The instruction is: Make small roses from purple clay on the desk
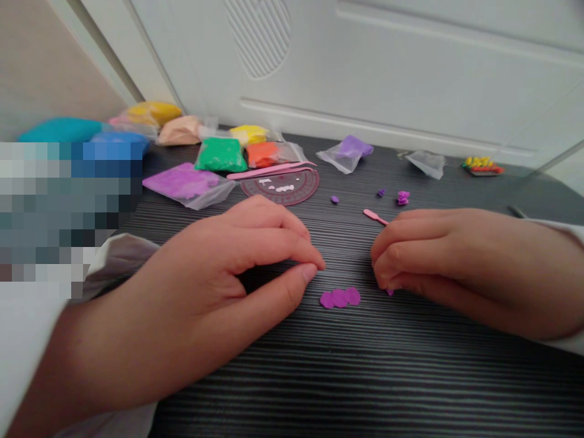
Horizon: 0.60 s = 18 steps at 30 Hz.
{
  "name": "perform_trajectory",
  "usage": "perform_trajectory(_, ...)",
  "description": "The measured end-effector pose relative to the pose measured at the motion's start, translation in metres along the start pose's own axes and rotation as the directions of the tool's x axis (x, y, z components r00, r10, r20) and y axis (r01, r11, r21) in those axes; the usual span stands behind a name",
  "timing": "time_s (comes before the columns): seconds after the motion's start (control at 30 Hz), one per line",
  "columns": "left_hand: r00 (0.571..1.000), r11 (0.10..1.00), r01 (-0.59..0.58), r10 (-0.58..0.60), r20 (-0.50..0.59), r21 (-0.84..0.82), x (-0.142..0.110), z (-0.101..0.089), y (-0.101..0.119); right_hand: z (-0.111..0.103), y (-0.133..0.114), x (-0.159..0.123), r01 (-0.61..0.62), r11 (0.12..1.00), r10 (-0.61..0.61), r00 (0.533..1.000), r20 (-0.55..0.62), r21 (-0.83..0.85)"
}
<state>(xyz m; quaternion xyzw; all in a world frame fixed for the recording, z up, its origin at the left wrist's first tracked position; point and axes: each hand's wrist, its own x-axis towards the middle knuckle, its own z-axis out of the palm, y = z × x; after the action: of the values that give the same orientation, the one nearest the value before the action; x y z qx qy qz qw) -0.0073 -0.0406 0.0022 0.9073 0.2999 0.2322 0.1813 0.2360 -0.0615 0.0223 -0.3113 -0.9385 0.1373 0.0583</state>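
Three flat purple clay discs (339,298) overlap in a short row on the dark table (292,377). Just left of them is my left hand (246,267), thumb and forefinger tips pressed together, with nothing showing between them. To the right of the row, my right hand (438,261) has its fingers closed on a small piece of purple clay (390,292), mostly hidden under the fingertips. A pink modelling tool (375,216) lies behind my right fingers, its far end covered by them.
Bags of coloured clay, including a green bag (221,154) and a purple bag (187,184), lie at the back left. Pink tweezers (274,170) rest by a round dark-red plate (301,193) with white bits. Small purple flowers (403,198) stand behind. A white door (365,79) borders the table.
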Motion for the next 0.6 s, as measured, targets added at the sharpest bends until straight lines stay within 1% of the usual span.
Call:
perform_trajectory(0.1, 1.0, 1.0, 0.005, -0.005, 0.005, -0.002, 0.0, 0.0, 0.0, -0.001, 0.001, -0.001, 0.003, 1.0, -0.003, 1.0, 0.004, 0.013)
perform_trajectory(0.3, 1.0, 1.0, 0.01, -0.01, 0.005, 0.006, -0.001, 0.0, 0.0, -0.008, 0.002, -0.002, 0.003, 1.0, -0.002, 0.997, 0.08, -0.017)
perform_trajectory(0.43, 1.0, 1.0, -0.005, 0.005, -0.006, 0.019, -0.001, 0.0, 0.0, -0.011, 0.0, 0.0, -0.009, 1.0, 0.009, 0.996, 0.085, -0.008)
perform_trajectory(0.6, 1.0, 0.999, -0.006, 0.006, -0.008, 0.035, 0.0, 0.0, 0.001, -0.008, -0.007, 0.004, -0.024, 0.999, 0.025, 0.997, 0.075, -0.021)
